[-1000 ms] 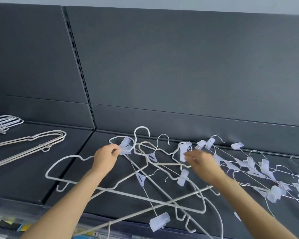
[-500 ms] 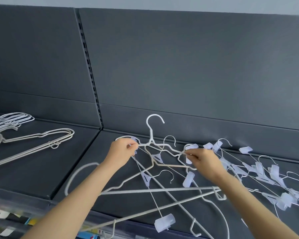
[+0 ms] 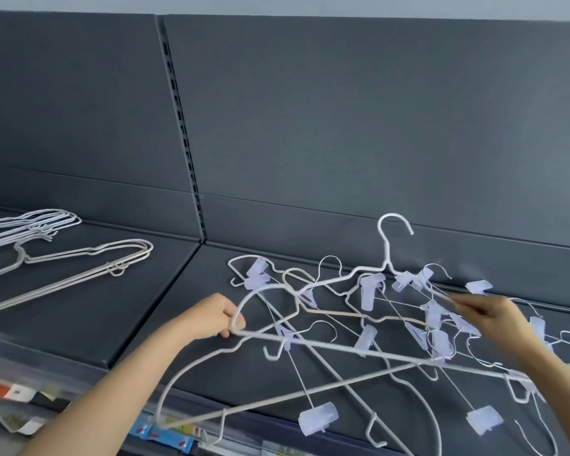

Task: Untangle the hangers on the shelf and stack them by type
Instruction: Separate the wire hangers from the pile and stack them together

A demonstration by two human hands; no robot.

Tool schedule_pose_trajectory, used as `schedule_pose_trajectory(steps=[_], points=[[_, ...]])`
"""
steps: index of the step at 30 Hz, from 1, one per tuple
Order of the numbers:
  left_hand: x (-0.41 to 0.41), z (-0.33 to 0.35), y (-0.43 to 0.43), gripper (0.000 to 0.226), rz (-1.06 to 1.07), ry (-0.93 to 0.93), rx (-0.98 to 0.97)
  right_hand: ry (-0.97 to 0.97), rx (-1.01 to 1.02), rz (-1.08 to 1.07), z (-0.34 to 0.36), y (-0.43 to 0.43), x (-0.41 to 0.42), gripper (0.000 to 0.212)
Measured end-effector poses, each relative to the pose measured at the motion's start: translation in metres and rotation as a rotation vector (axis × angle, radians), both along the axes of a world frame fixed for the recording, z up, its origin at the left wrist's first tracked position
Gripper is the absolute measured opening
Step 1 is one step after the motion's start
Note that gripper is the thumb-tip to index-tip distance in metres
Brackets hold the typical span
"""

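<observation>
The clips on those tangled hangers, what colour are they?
The clips are translucent pale lavender-white, clearest in the head view.

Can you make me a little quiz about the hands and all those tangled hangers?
1. True or false: the left hand grips the rounded end of a thick white plastic-coated hanger.
2. Where do the sorted plain wire hangers lie? A) on the dark grey shelf to the left of the tangle B) on the floor C) on a wall hook
3. Fill in: the pale translucent plastic ____ hang on thin wire hangers in the tangle.

Key: 1 true; 2 A; 3 clips. The right hand pinches a thin wire in the tangle.
</observation>
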State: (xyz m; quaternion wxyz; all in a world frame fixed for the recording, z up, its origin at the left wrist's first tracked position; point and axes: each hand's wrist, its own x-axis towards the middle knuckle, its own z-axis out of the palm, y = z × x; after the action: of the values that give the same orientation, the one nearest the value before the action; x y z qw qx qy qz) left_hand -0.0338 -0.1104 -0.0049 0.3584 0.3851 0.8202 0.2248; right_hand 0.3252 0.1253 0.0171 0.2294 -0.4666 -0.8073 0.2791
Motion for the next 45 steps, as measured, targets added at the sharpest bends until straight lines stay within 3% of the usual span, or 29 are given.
schedule_pose_trajectory(steps=[5,13,19,22,27,36,41,45], points=[[0.023,-0.012,0.008,0.018,-0.03,0.015,0.03,-0.043,0.014,-0.145,0.002,-0.003,-0.001,0.016],[0.028,0.018,0.016,0.016,0.071,0.403,0.331,0.059,-0.015,-0.14,-0.001,-0.022,-0.024,0.016],[0.022,0.046,0.013,0.016,0.028,0.487,0.557,0.211,-0.061,-0.107,0.007,-0.022,-0.026,0.02],[0.012,0.055,0.014,0.026,0.015,0.481,0.601,0.211,-0.061,-0.092,0.012,-0.021,-0.028,0.019],[-0.011,0.06,0.014,0.014,0.076,0.616,0.536,0.177,-0.073,-0.117,0.014,-0.021,-0.025,0.02],[-0.028,0.042,0.01,0.01,0.272,0.539,0.574,0.164,-0.142,-0.102,0.005,-0.027,-0.039,0.031],[-0.026,0.039,0.009,0.012,0.287,0.413,0.62,0.205,-0.121,-0.083,0.007,-0.033,-0.052,0.016],[-0.031,0.038,0.008,0.014,0.252,0.335,0.624,0.079,-0.165,-0.052,0.01,-0.034,-0.062,0.012]])
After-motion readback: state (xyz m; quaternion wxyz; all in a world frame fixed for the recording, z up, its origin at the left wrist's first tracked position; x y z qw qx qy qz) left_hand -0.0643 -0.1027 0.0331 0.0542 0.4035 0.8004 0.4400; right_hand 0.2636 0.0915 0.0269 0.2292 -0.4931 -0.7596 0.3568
